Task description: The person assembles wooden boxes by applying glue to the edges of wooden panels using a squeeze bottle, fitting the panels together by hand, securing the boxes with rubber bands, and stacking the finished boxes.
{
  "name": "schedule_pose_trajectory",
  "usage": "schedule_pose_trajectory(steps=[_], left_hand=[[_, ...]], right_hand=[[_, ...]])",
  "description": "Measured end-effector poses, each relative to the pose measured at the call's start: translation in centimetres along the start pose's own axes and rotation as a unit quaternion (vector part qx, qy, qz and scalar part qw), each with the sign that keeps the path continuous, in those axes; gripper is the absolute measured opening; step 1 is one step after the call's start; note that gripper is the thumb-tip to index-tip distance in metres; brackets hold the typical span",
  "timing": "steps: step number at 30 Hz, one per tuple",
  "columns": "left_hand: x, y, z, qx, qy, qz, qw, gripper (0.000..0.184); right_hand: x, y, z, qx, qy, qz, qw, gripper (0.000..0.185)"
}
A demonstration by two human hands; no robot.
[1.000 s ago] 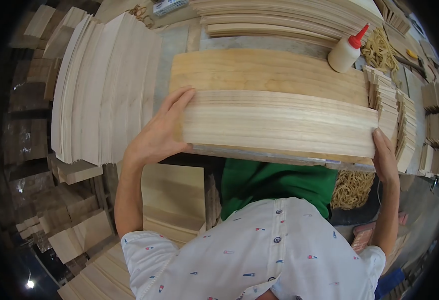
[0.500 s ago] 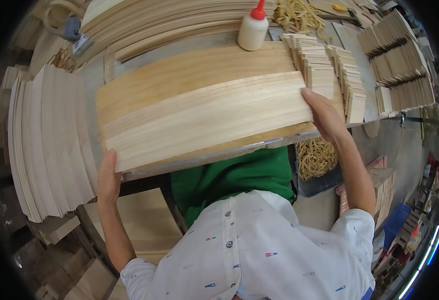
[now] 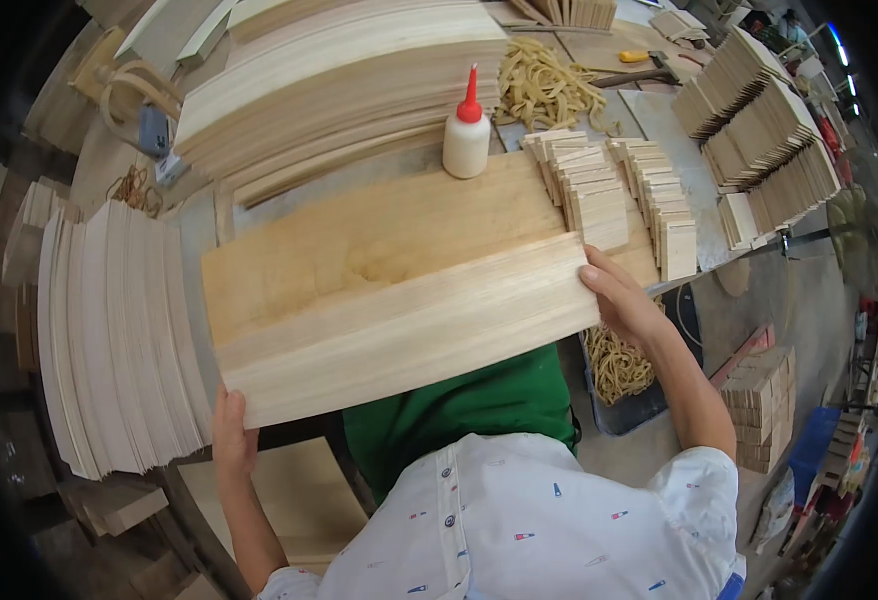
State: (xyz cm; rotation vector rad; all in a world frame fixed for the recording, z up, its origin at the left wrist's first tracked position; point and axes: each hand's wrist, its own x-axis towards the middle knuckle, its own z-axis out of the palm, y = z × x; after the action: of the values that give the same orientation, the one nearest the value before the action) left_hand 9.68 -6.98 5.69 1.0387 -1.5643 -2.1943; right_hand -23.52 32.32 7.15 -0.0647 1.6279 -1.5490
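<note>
A long pale wooden board [image 3: 409,335] lies across the near part of a yellowish wooden board [image 3: 359,235], its lower edge reaching out over the bench's front. My left hand [image 3: 231,435] grips its left end, near the lower corner. At the right end my right hand [image 3: 624,300] holds the edge, thumb and fingers closed on it. Beyond the boards stands a white glue bottle [image 3: 466,145] with a red nozzle, upright. Small wooden pieces [image 3: 594,200] overlap in rows on the right part of the yellowish board.
Tall stacks of thin boards stand at the left [image 3: 119,340] and at the back [image 3: 339,90]. Rubber bands [image 3: 544,85] lie beyond the bottle, with more in a dark tray [image 3: 624,410] below the bench. A yellow-handled tool [image 3: 639,57] and small-piece stacks [image 3: 769,150] are at the right.
The view has swung and shifted. Both hands have brought the pale board toward my body, past the yellowish board's near edge. My left hand has moved from the upper left corner to the lower one.
</note>
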Motion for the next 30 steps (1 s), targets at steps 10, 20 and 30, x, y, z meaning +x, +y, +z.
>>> schedule_pose_trajectory(steps=[10, 20, 30], left_hand=[[5.3, 1.5, 2.4, 0.141, -0.124, 0.162, 0.969, 0.113], [5.6, -0.6, 3.3, 0.159, -0.093, 0.191, 0.964, 0.116], [4.7, 5.0, 4.2, 0.252, -0.153, 0.148, 0.944, 0.131]], right_hand=[[4.0, -3.4, -0.3, -0.24, -0.143, -0.17, 0.945, 0.122], [4.1, -1.9, -0.2, -0.228, -0.129, -0.179, 0.948, 0.121], [4.0, -5.4, -1.0, -0.412, -0.147, -0.257, 0.862, 0.128]])
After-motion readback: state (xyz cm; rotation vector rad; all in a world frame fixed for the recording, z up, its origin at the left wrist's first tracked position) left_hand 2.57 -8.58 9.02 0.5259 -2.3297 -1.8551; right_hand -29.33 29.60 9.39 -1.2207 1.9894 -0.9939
